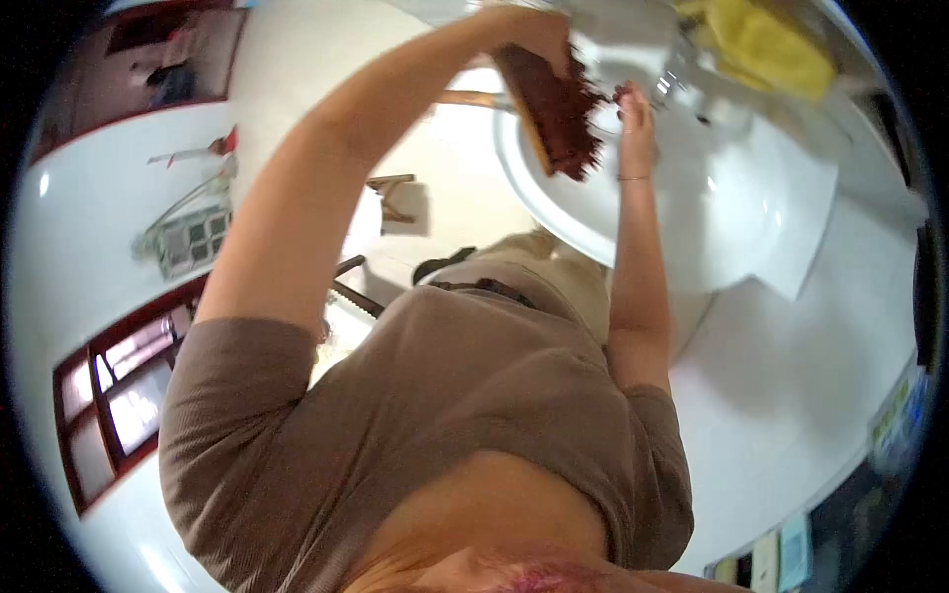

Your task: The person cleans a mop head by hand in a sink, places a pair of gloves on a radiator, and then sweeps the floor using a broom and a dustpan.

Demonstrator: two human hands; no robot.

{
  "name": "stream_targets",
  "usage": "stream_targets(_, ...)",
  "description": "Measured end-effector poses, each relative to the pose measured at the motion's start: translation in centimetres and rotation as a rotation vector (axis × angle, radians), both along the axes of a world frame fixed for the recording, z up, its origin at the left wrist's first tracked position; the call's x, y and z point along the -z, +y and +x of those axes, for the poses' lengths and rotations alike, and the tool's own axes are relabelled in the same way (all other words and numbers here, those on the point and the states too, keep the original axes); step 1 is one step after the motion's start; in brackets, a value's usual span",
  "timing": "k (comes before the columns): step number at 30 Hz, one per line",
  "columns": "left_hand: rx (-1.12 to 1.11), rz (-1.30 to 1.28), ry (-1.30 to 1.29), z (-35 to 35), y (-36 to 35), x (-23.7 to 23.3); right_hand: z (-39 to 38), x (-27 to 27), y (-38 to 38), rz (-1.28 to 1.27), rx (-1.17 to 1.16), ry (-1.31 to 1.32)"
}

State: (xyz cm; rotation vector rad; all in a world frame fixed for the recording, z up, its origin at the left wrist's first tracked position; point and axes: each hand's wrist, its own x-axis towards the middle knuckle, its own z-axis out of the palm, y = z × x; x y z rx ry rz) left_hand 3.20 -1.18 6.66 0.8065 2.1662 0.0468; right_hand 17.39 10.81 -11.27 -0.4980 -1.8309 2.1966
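Note:
Over a white sink basin (732, 208), my left hand (529, 30) grips a scrubbing brush (559, 114) with a wooden back and dark red bristles. The bristles point toward my right hand (636, 119). That hand is raised beside them with its fingers loosely spread and its fingertips at the bristle ends. It holds nothing, and a thin bracelet circles its wrist. At the far edge of the basin, above both hands, lies a yellow cloth (766, 44). My brown shirt (445, 415) fills the lower middle of the view.
A white counter (791, 376) runs round the basin to the right, with small packets (791, 549) at its near end. On the left are a white wall, a dark red window frame (114, 395), a wire rack (193, 237) and a small wooden stool (390, 193).

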Motion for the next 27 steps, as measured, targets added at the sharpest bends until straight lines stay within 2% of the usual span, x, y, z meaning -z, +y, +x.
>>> stream_targets(3, 0.180, 0.010, 0.061, -1.2, -0.7, 0.7, 6.1, 3.3, -1.5, -0.140, 0.122, -0.139)
stream_targets(5, 0.210, -0.111, 0.237, -0.3, -0.1, -0.2, 9.3, 5.4, -4.4, -0.372, 0.084, -0.321)
stream_targets(7, 0.156, -0.117, 0.188, -0.2, -0.5, 0.3, 11.3, 3.7, -6.9, -0.747, -0.032, -0.412)
stream_targets(8, 0.088, -0.121, 0.153, -0.2, -0.7, 0.4, 11.0, 3.8, -7.9, -0.752, -0.023, -0.410)
stream_targets(10, 0.090, -0.062, 0.175, -0.2, -1.3, 0.8, 9.3, 4.2, -9.0, -1.063, -0.121, -0.255)
stream_targets(11, 0.083, 0.000, 0.197, -0.2, -1.6, 1.0, 8.3, 3.6, -8.7, -1.068, -0.116, -0.253)
stream_targets(13, 0.059, -0.054, 0.186, -0.1, -1.3, 0.6, 5.6, 1.7, -7.2, -1.139, -0.250, 0.060)
stream_targets(14, 0.027, -0.103, 0.176, 0.0, -1.2, 0.3, 4.4, 3.2, -7.2, -1.143, -0.247, 0.162)
stream_targets(17, 0.024, -0.091, 0.195, 0.6, -1.0, 0.2, 2.7, 6.0, -6.1, -1.285, -0.199, 0.096)
stream_targets(18, 0.032, -0.095, 0.190, 0.7, -0.9, 0.3, 2.2, 5.1, -5.7, -1.311, -0.185, 0.005)
stream_targets(22, 0.067, -0.071, 0.100, 0.8, -0.9, 1.0, 0.1, 5.1, -5.2, -1.256, -0.219, -0.054)
stream_targets(24, 0.082, -0.055, 0.092, 1.2, -1.0, 1.3, -0.3, 5.1, -5.1, -1.484, -0.389, 0.180)
stream_targets(25, 0.078, -0.034, 0.073, 1.5, -0.9, 1.3, -0.5, 4.7, -4.9, -1.489, -0.381, 0.183)
stream_targets(27, 0.069, -0.018, 0.050, 1.5, -0.8, 1.2, -1.1, 3.6, -4.5, -1.148, -0.311, -0.004)
